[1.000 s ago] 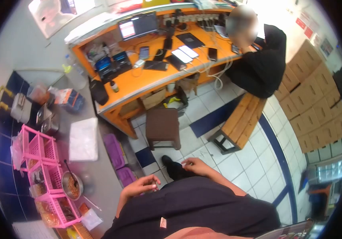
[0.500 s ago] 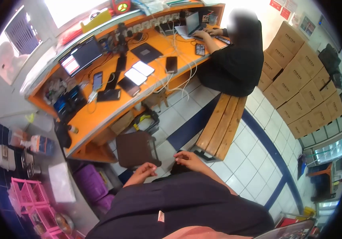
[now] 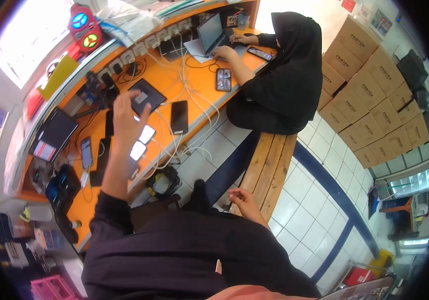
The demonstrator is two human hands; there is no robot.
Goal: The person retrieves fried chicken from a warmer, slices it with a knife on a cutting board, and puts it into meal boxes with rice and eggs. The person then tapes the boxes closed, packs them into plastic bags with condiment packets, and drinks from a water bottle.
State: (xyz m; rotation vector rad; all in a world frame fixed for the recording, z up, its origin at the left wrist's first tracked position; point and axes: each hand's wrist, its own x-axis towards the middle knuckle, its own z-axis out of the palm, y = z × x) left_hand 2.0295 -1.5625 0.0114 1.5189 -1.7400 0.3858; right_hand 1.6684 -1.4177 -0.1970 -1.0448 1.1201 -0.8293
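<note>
My left hand (image 3: 128, 120) is raised over the orange desk (image 3: 172, 75), thumb and fingers apart, holding nothing. Just beyond its fingers lies a black tablet-like slab (image 3: 148, 97). Partly hidden beside the wrist are lit white-screened phones (image 3: 147, 134). To their right rests a dark phone (image 3: 179, 117), with white charging cables (image 3: 187, 82) running across the desk. Low in front of my body, my right hand (image 3: 245, 202) hangs near the wooden bench (image 3: 264, 170). Its fingers are loosely bent and apart, with nothing visible in them.
A person in black (image 3: 287, 75) sits on the bench, hands at a laptop (image 3: 212, 35). Another phone (image 3: 223, 80) lies near them. A monitor (image 3: 54, 134) stands at the desk's left, beside a phone (image 3: 86, 152). Cardboard boxes (image 3: 359, 95) are stacked at right.
My left hand has risen from my lap and reached forward over the desk, its fingers spreading. My right hand stays low. The view has shifted closer to the desk and bench.
</note>
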